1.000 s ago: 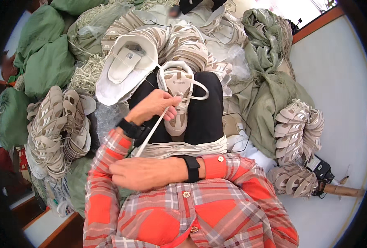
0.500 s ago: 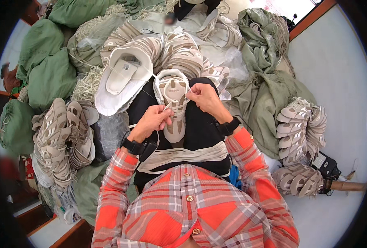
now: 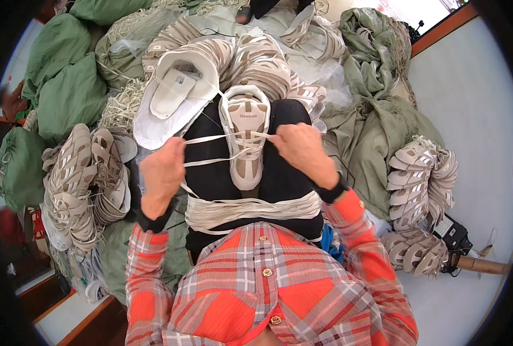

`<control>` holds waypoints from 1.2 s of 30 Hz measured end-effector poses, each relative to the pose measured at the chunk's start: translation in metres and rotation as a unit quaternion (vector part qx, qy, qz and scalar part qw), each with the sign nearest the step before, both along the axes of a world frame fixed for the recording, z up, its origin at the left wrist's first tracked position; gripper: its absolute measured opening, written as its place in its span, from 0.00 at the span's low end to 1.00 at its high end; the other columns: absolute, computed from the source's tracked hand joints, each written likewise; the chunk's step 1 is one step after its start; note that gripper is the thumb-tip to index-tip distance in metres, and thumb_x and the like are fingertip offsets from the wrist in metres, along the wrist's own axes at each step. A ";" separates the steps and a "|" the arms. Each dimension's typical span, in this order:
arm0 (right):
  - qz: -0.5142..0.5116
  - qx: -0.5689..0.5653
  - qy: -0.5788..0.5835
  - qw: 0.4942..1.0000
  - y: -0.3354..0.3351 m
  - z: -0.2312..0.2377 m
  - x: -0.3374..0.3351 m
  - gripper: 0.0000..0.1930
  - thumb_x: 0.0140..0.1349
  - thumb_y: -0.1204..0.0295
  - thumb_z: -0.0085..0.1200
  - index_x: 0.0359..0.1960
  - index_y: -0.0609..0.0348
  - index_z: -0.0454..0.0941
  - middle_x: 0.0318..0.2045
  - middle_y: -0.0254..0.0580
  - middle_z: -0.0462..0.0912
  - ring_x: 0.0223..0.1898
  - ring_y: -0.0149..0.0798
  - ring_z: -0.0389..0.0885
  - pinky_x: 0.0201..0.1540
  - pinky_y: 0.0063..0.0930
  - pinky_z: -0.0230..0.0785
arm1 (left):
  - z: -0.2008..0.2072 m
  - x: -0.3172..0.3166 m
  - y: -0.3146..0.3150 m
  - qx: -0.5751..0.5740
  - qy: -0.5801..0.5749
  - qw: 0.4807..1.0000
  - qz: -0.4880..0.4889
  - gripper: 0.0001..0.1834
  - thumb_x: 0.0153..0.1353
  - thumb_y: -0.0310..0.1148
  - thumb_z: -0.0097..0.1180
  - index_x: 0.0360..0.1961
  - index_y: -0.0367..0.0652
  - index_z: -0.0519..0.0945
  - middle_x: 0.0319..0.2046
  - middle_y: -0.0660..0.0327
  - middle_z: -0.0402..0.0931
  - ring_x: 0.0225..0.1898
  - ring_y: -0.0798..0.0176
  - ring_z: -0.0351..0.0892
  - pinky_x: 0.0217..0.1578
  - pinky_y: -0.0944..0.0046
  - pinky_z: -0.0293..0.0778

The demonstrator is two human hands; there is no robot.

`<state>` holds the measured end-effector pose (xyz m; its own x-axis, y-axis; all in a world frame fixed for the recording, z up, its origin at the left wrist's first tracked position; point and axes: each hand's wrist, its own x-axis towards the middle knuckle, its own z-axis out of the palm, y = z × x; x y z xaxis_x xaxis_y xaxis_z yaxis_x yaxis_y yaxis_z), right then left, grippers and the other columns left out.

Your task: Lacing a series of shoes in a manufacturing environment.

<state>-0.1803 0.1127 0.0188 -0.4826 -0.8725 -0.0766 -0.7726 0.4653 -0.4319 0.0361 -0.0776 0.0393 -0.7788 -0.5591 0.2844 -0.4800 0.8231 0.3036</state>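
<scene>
Black matte trousers (image 3: 291, 118) cover the person's lap. Beyond the knees lies a curved row of nested shoe uppers (image 3: 259, 63), beige with pale overlays. To its left rests a white-lined piece (image 3: 155, 127), broad and rounded. A hank of flat cream laces (image 3: 253, 214) spans the upper thighs. The beige shoe upper (image 3: 246, 122), elongated and round-toed with mesh panels, is seated between the thighs, toe toward the person. Left hand (image 3: 163, 170): closed in a fist on the flat woven lace (image 3: 207, 139), left of the upper. Right hand (image 3: 306, 150): fingers closed, gripping lace just beside the upper's right edge.

Surroundings: a smooth pale panel (image 3: 470, 115) with a brown edge strip occupies the right side. Bulging green fabric sacks (image 3: 75, 104) fill the upper left. Wrinkled olive cloth (image 3: 377, 138) lies right of the lap; below it projects a cylindrical tan pole (image 3: 481, 265).
</scene>
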 end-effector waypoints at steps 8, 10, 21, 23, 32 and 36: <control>-0.100 -0.300 -0.136 0.939 -0.030 -0.019 -0.017 0.08 0.56 0.78 0.53 0.38 0.63 0.77 0.23 0.44 0.79 0.22 0.33 0.76 0.26 0.27 0.69 | 0.011 0.140 -0.102 0.328 0.004 0.930 0.167 0.09 0.58 0.29 0.54 0.40 0.44 0.77 0.16 0.65 0.63 0.19 0.70 0.63 0.21 0.69 0.62; 0.024 -0.278 -0.164 0.946 -0.039 -0.022 -0.010 0.09 0.57 0.76 0.53 0.39 0.62 0.76 0.22 0.45 0.79 0.22 0.36 0.76 0.27 0.28 0.70 | 0.039 0.120 -0.071 0.266 0.023 0.961 0.073 0.08 0.54 0.25 0.56 0.36 0.44 0.79 0.19 0.69 0.63 0.21 0.73 0.63 0.22 0.69 0.61; 0.246 -0.092 -0.286 0.921 -0.075 -0.017 0.037 0.08 0.59 0.70 0.53 0.27 0.63 0.77 0.15 0.44 0.77 0.15 0.39 0.75 0.21 0.30 0.67 | 0.017 0.268 -0.135 0.016 -0.092 0.991 0.098 0.07 0.57 0.27 0.51 0.36 0.40 0.78 0.25 0.52 0.69 0.30 0.47 0.71 0.31 0.58 0.67; 0.295 -0.102 -0.251 0.916 -0.074 -0.015 0.063 0.08 0.58 0.70 0.52 0.26 0.62 0.76 0.16 0.46 0.77 0.19 0.46 0.77 0.23 0.35 0.69 | 0.022 0.281 -0.142 -0.048 -0.139 0.975 0.168 0.08 0.57 0.29 0.51 0.36 0.40 0.78 0.26 0.52 0.71 0.31 0.47 0.73 0.32 0.57 0.68; 0.527 -0.100 -0.195 0.821 -0.047 -0.010 0.176 0.07 0.50 0.74 0.50 0.29 0.65 0.71 0.21 0.52 0.77 0.26 0.51 0.80 0.27 0.40 0.71 | 0.015 0.091 -0.073 0.582 0.409 0.675 0.195 0.14 0.63 0.30 0.48 0.47 0.33 0.74 0.36 0.53 0.80 0.28 0.68 0.79 0.26 0.71 0.76; 0.546 -0.018 -0.249 0.800 -0.035 -0.016 0.165 0.09 0.51 0.71 0.51 0.31 0.65 0.71 0.24 0.52 0.77 0.29 0.52 0.79 0.29 0.43 0.71 | -0.008 0.012 -0.017 0.600 0.278 0.749 0.026 0.17 0.62 0.28 0.49 0.53 0.34 0.68 0.33 0.58 0.81 0.20 0.79 0.65 0.21 0.79 0.62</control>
<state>-0.0154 0.0779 0.0033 0.6514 -0.7586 0.0122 -0.4376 -0.3888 -0.8107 0.0484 -0.0948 0.0315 -0.6941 -0.6982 -0.1755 -0.0259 -0.2194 0.9753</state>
